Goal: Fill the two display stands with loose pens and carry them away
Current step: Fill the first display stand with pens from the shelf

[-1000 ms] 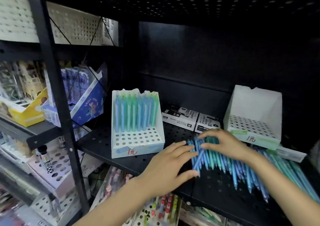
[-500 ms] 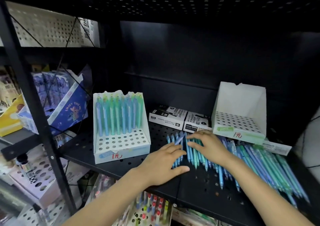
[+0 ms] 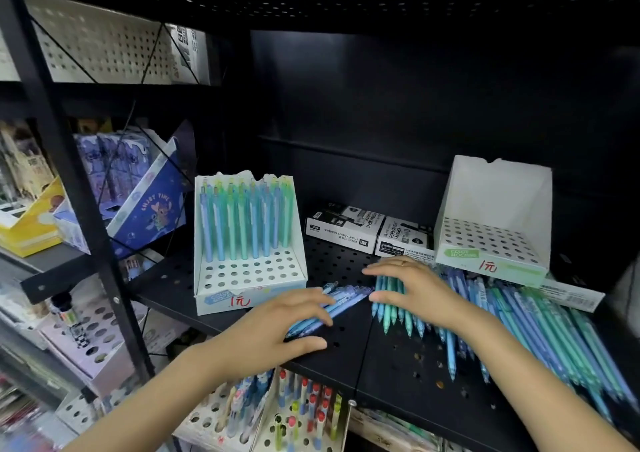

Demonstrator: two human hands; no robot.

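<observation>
Two white perforated display stands sit on the black shelf point(image 3: 398, 361). The left stand point(image 3: 249, 278) has blue and green pens upright in its back rows. The right stand point(image 3: 491, 240) holds none. A big pile of loose blue and teal pens point(image 3: 540, 330) lies in front of the right stand. My left hand point(image 3: 277, 327) rests with nearly straight fingers across a small bunch of blue pens point(image 3: 349, 301) set apart from the pile. My right hand point(image 3: 419, 292) lies flat on teal pens point(image 3: 391, 316) at the pile's left edge.
Two boxes of permanent markers point(image 3: 343, 224) lie at the back between the stands. A black upright post point(image 3: 79, 188) bounds the shelf on the left, with a blue carton point(image 3: 149, 202) beyond it. More pen stands point(image 3: 294, 413) fill the shelf below.
My left hand has slid left with a few blue pens, splitting them from the pile. My right hand stays on the teal pens. The camera has turned right.
</observation>
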